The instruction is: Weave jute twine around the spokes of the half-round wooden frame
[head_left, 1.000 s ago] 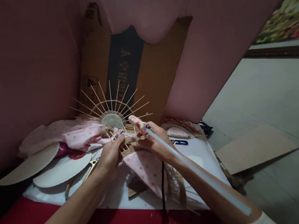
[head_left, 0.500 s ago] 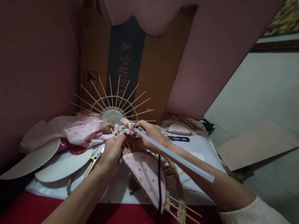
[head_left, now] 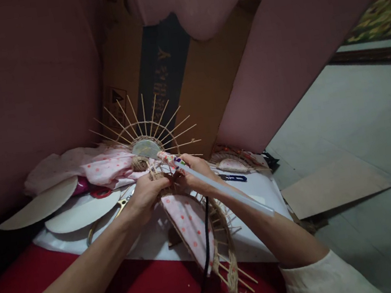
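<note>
My left hand is closed on the twine-wrapped end of a half-round stick-and-twine frame, faced with white fabric with pink dots. Its twined rim and stick ends hang toward the red cloth. My right hand grips a hot glue gun with a patterned body, beside the left fingers. A long translucent glue stick juts from its back over my right forearm, and a black cord runs down in front of the frame. The gun's nozzle and trigger are hard to make out.
A second half-round frame with radiating sticks leans against a cardboard box. Around lie dotted fabric, white card pieces, scissors, a twine ball, a blue cutter and another small frame.
My left hand has shifted slightly, and the frame's lower end has swung a little left. The glue gun stays in my right hand. The whole view has moved slightly.
</note>
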Demonstrator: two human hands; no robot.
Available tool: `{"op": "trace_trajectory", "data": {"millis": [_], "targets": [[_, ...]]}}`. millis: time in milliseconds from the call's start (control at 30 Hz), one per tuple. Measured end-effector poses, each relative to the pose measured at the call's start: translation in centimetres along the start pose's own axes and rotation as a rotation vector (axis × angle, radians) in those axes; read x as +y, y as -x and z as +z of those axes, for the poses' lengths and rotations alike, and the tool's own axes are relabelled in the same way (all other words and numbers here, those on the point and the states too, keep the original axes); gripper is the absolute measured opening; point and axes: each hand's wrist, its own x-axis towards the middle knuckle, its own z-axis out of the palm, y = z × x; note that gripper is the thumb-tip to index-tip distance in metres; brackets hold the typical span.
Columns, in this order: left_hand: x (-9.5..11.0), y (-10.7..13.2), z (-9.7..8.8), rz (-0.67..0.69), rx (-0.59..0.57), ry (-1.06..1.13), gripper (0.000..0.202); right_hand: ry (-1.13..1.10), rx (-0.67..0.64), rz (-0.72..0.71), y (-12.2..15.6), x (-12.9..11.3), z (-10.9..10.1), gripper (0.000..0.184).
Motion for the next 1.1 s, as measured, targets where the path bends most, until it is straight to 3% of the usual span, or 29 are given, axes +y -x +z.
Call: {"op": "trace_trajectory", "data": {"millis": [300,500,633,733,967,1100], "targets": [[0.2,0.0,0.1,0.027,0.079,-0.071,0.007,-0.069,0.036,-0.008,-0.3,0.2,0.8,0.020],[0.1,-0.3,-0.3,0.027,0.142,-0.127,0.007,-0.175,0.097,0.008,2.0,-0.6,-1.9,0.021],[0.0,-0.4,-0.4,0.007,0.156,-0.156,0.005,-0.429,-0.071,0.143,5.1,-1.0,-3.6,0.029],[0.2,-0.3,-0.3,0.001,0.149,-0.161,0.006,-0.565,-0.180,0.236,7.0,-0.8,-3.6,0.033],[0.3,0.0,-0.1,-0.032,0.099,-0.117,0.012,-0.606,-0.231,0.353,7.9,0.5,-2.1,0.042],[0.6,0.4,0.2,-0.071,0.035,-0.060,0.018,-0.630,-0.191,0.364,7.7,0.8,-1.9,0.042]]}}
